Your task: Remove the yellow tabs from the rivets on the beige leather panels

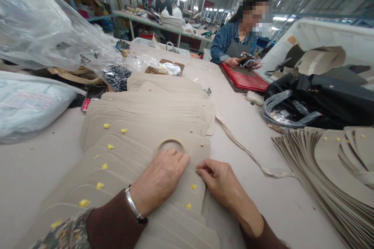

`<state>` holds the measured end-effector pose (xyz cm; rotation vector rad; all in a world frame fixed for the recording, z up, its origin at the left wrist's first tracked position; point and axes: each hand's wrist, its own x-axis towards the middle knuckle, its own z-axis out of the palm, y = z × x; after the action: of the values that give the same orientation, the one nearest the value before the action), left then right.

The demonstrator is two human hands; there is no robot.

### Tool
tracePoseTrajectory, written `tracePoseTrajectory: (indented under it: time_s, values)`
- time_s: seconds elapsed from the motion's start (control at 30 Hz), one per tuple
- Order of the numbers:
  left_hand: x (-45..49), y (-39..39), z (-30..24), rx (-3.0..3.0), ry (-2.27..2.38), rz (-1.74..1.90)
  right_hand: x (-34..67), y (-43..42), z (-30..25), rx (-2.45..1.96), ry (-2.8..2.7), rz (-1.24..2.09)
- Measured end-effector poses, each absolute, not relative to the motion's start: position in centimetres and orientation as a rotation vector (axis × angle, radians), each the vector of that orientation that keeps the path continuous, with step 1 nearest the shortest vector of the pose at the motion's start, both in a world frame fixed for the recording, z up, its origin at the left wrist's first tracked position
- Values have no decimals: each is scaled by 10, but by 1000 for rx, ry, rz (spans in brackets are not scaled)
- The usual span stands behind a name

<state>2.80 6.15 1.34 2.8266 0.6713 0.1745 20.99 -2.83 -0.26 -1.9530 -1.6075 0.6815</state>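
Note:
Overlapping beige panels (140,124) lie fanned out across the table before me. Several carry small yellow tape pieces (84,203), and some show a little metal stud near a corner. My left hand (163,173), with a bracelet at the wrist, is closed around the near side of a thin roll of yellow tape (171,140) resting over the panels. To its right, my right hand (217,177) pinches thumb and forefinger together at a panel's right edge. Whatever sits between those fingertips is too small to make out.
At right stands a stack of curved beige panels (321,179), with a black bag (324,99) behind it. A beige strip (245,149) trails across the table. Plastic-wrapped bundles (35,103) crowd the left. Across the table a co-worker (230,48) works over a red board (245,78).

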Motion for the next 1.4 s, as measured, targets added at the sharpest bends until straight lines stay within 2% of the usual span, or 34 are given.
tracePoseTrajectory:
  time_s: [0.23, 0.43, 0.6, 0.9, 1.1, 1.4]
  values:
    - [28, 61, 16, 2834, 657, 178, 221, -41, -3, -1921, -1437, 770]
    - [27, 61, 14, 2841, 643, 221, 210, -38, -4, -1959, -1621, 560]
    - [27, 61, 15, 2850, 639, 246, 204, -31, -3, -1992, -1659, 511]
    - [19, 66, 8, 2682, 499, 756, 215, -33, 6, -1856, -1754, 751]
    - [21, 61, 8, 2697, 521, 694, 210, -33, 7, -1572, -1507, 485]
    - [26, 52, 4, 2714, 454, 702, 195, -31, 6, -1402, -1797, 197]
